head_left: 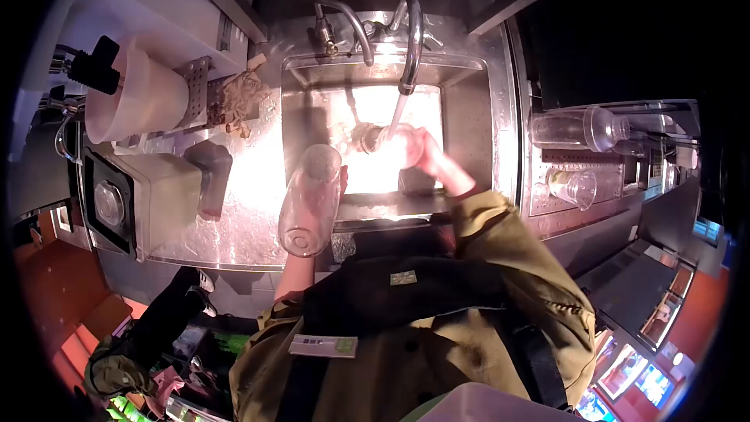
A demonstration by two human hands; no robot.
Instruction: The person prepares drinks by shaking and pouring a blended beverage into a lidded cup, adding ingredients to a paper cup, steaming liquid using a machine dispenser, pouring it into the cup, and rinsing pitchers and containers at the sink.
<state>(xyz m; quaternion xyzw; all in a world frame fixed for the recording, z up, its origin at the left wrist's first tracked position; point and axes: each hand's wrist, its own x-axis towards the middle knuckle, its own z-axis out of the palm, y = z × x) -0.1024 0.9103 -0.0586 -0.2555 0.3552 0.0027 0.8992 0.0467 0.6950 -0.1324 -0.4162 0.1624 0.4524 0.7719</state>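
A clear container point(310, 202) is held by the left hand point(343, 179) at the front left edge of the sink point(465, 117), with its round base turned toward the wearer. It is tilted, and its upper part reaches over the basin. The left grip is closed around its side; fingertips are seen at its right edge, while the rest of the hand is partly covered by it.

The right hand point(426, 153) is held low over the basin, near the stream of water point(398, 114) that is let down from the curved tap point(414, 47). The fingers are bent, but the spot beneath them is washed out by glare, so whether anything is pinched in the right grip cannot be told. Just to the left of that spot, a small round object point(365, 138) is seen, its kind unclear. A second tap point(359, 27) is mounted to the left of the first.

On the metal tabletop point(248, 223) to the left of the sink, a white bucket point(148, 98), a crumpled cloth point(241, 99), a dark container point(209, 178) and a large bin with a black-rimmed top point(156, 195) are placed. On the right, a large clear jug point(574, 129) and a clear cup point(580, 188) are set by a perforated tray point(547, 197). Another person point(168, 305) is seen at the lower left, well apart from the sink.
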